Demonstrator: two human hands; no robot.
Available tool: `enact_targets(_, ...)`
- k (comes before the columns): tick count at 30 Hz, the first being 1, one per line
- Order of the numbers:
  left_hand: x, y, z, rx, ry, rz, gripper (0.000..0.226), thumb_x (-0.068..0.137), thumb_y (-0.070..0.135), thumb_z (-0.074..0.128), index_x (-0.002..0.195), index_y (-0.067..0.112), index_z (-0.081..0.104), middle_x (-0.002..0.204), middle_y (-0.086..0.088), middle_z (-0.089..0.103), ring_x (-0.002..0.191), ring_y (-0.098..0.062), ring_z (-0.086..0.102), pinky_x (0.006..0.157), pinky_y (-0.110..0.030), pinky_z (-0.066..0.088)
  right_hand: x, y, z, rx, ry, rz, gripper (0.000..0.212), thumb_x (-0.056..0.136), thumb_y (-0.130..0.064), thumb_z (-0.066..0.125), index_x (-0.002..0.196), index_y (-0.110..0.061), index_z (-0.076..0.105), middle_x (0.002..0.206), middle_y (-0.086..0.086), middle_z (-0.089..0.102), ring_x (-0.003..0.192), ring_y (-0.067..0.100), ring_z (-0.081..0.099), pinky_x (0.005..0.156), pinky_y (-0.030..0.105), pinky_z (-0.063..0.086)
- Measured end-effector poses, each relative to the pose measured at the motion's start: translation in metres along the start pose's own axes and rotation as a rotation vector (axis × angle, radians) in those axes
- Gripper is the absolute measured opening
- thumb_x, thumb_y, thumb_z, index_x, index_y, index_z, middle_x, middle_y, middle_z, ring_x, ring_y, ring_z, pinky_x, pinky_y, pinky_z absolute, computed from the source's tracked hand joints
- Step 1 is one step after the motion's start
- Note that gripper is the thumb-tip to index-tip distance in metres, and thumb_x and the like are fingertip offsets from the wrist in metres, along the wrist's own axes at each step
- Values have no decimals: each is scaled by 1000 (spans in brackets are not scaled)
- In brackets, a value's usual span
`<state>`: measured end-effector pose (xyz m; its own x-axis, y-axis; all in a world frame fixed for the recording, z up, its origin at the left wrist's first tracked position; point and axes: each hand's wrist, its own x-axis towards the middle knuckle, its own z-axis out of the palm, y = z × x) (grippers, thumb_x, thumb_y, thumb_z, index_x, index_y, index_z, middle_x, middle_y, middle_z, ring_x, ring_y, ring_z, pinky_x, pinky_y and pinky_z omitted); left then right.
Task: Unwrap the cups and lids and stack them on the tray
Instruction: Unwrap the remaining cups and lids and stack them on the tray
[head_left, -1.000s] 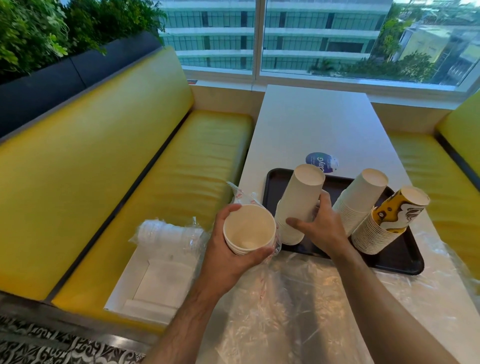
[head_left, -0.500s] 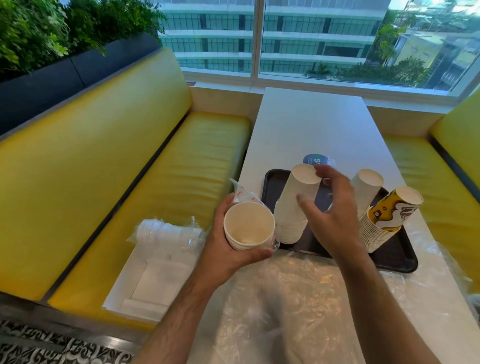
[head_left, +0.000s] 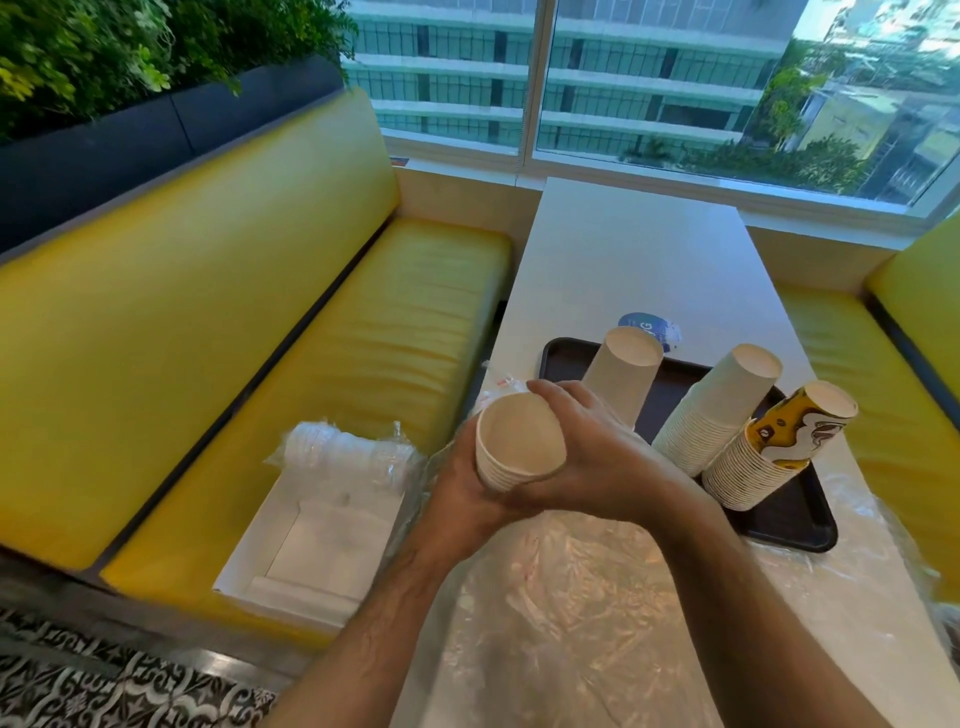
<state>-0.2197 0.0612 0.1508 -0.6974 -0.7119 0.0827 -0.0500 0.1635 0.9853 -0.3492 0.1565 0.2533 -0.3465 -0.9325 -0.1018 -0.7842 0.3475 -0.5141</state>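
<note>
We see left hand (head_left: 457, 488) gripping short stack of white cups (head_left: 517, 441) from below, mouth toward camera, held above near table (head_left: 639, 249) edge. Right hand (head_left: 597, 447) wraps fingers round same stack from right side. Dark tray (head_left: 795, 525) on table carries three inverted cup stacks: plain white (head_left: 621, 374) at left, plain white (head_left: 722, 405) in middle, yellow-printed (head_left: 779, 441) at right. Wrapped lids (head_left: 343, 452) lie on white box (head_left: 311, 551) on yellow bench (head_left: 363, 332). Loose plastic wrap (head_left: 597, 623) covers near table.
</note>
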Motion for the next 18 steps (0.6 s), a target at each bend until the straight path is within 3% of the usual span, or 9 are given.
enact_targets(2,0,-5,0,13,-2,18,107,53,17,100,141,33,42,139,14,57,126,5,54,98,-14,45,3,-2,-3,-13,-14,28,110,61,-58,90,151,-34,30,138,-9,41,120,9,41,93,25,32)
enact_targets(5,0,-4,2,32,-1,34,106,52,21,100,140,37,44,135,17,60,126,1,55,104,-26,48,5,-3,-3,-16,-6,41,103,60,-57,91,145,-34,38,133,-10,45,115,7,44,90,25,34)
enact_targets(9,2,4,3,89,0,74,94,55,13,96,121,61,49,115,37,62,112,7,61,91,-12,49,4,-8,-12,45,62,35,97,61,-52,91,142,-32,41,128,-12,46,112,8,47,87,24,37)
enact_targets(13,4,6,3,72,-3,73,84,58,4,97,115,44,49,109,25,65,105,11,61,86,-8,48,4,-10,-17,81,79,40,98,61,-52,92,142,-35,40,128,-15,42,116,8,44,94,29,41)
enact_targets(18,-1,13,-1,-19,9,68,105,50,29,102,135,41,42,132,19,58,122,4,55,98,-16,49,2,-7,-9,81,49,73,98,58,-56,93,140,-37,43,128,-14,38,119,8,39,102,31,39)
